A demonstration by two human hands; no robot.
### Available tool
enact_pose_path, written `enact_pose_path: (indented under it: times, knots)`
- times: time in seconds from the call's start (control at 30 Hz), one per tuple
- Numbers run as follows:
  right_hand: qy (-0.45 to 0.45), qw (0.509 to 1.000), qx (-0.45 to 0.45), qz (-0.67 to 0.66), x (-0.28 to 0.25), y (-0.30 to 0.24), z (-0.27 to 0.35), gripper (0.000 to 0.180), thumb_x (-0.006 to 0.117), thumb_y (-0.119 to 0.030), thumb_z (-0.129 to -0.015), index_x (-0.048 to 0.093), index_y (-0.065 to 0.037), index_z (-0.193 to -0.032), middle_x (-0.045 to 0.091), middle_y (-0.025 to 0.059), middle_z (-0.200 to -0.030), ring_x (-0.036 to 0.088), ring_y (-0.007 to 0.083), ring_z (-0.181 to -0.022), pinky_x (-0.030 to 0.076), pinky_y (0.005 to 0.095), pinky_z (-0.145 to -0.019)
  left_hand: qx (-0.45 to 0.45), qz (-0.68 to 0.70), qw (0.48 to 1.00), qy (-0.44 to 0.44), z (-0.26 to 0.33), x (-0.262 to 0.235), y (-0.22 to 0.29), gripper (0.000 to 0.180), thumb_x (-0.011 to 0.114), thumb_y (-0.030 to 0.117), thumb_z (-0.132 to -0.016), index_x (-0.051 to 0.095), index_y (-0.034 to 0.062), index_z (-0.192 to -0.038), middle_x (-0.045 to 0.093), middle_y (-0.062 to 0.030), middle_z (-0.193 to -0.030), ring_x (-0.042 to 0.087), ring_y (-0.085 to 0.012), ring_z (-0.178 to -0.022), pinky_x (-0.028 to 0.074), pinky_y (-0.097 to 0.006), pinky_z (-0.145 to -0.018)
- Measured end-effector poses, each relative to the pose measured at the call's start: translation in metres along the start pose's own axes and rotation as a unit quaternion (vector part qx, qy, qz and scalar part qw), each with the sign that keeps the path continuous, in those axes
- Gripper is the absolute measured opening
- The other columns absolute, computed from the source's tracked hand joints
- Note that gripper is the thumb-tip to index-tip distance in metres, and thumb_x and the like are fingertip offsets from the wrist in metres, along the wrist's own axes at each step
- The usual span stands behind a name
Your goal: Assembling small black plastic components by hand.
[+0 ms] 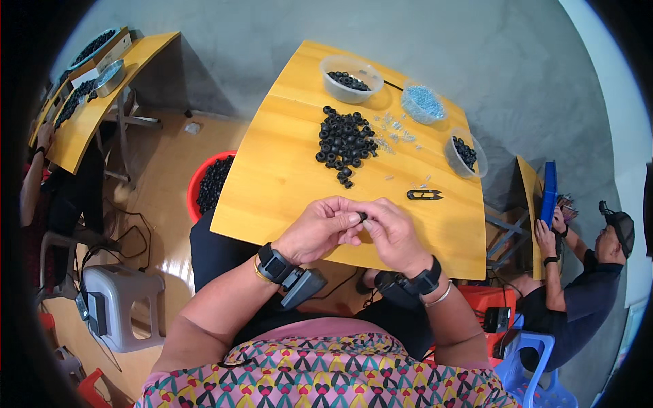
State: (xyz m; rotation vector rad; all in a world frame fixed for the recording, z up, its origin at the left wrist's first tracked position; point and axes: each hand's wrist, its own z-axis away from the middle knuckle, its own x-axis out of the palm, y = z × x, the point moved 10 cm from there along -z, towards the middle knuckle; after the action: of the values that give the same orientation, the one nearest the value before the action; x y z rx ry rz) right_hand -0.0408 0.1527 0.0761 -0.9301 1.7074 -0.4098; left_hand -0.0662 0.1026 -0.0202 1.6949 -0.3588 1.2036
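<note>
My left hand (318,230) and my right hand (392,236) meet over the near edge of the yellow table (272,183). Pinched between their fingertips is a small black round piece (362,217), mostly covered by the fingers. Beyond the hands lies a loose pile of black round pieces (343,138), several with a hole showing. Small pale pieces (394,131) are scattered to the right of that pile. A pair of black thread snips (424,194) rests on the table to the right of my hands.
Along the table's far side stand a clear bowl of black pieces (329,84), a clear tub of light-blue bits (423,118) and another clear bowl (481,160). A red basin (193,194) sits left of the table. People work at tables on both sides; a grey stool (122,292) is at left.
</note>
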Motion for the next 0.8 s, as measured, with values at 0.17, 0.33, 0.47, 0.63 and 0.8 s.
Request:
enact_pose_path:
  times: [0.17,0.33,0.47,0.63,0.8]
  knots:
    - [0.067,0.992,0.092,0.047,-0.045,0.061,-0.01,0.022,0.051,-0.001,-0.078,0.054,-0.002,-0.1,0.055,0.0117,-0.075,0.055,0.0249,-0.067,0.045,0.0307,-0.062,0.045,0.046,0.997,0.036,0.0,-0.002,0.009,0.01,0.053,0.006,-0.084,0.055,0.0034,-0.094,0.059,-0.0068,-0.086,0.059,-0.0141,-0.075,0.052,-0.027,-0.066]
    - [-0.01,0.963,0.111,0.247,-0.048,0.099,-0.035,0.018,0.055,-0.002,-0.075,0.053,-0.001,-0.093,0.055,0.0168,-0.078,0.055,0.033,-0.078,0.044,0.0391,-0.069,0.05,0.042,0.998,0.023,0.002,0.003,0.014,0.012,0.054,0.006,-0.084,0.055,0.0035,-0.096,0.059,-0.0077,-0.086,0.058,-0.0135,-0.073,0.052,-0.027,-0.067]
    - [-0.03,0.965,0.077,0.248,-0.037,0.11,-0.041,0.013,0.057,-0.001,-0.073,0.052,0.001,-0.085,0.056,0.0167,-0.077,0.054,0.0344,-0.075,0.043,0.0384,-0.066,0.04,0.029,0.999,-0.005,0.002,0.005,0.014,0.013,0.054,0.006,-0.084,0.055,0.0025,-0.097,0.059,-0.0094,-0.087,0.057,-0.0127,-0.074,0.052,-0.025,-0.066]
    - [-0.075,0.953,0.093,0.277,-0.032,0.116,-0.042,0.009,0.055,-0.001,-0.075,0.051,0.001,-0.083,0.056,0.0161,-0.074,0.056,0.0319,-0.07,0.045,0.0351,-0.063,0.04,0.064,0.997,-0.013,0.004,0.01,0.015,0.02,0.053,0.007,-0.084,0.053,0.0007,-0.103,0.058,-0.0099,-0.09,0.057,-0.013,-0.076,0.052,-0.025,-0.068]
    - [-0.039,0.986,0.128,0.099,-0.032,0.08,-0.027,0.006,0.052,-0.003,-0.079,0.051,0.003,-0.081,0.056,0.013,-0.07,0.055,0.0226,-0.059,0.044,0.0292,-0.057,0.031,0.094,0.995,-0.018,0.005,0.009,0.014,0.026,0.052,0.008,-0.085,0.051,0.0003,-0.11,0.057,-0.0101,-0.091,0.057,-0.0146,-0.078,0.052,-0.026,-0.072]
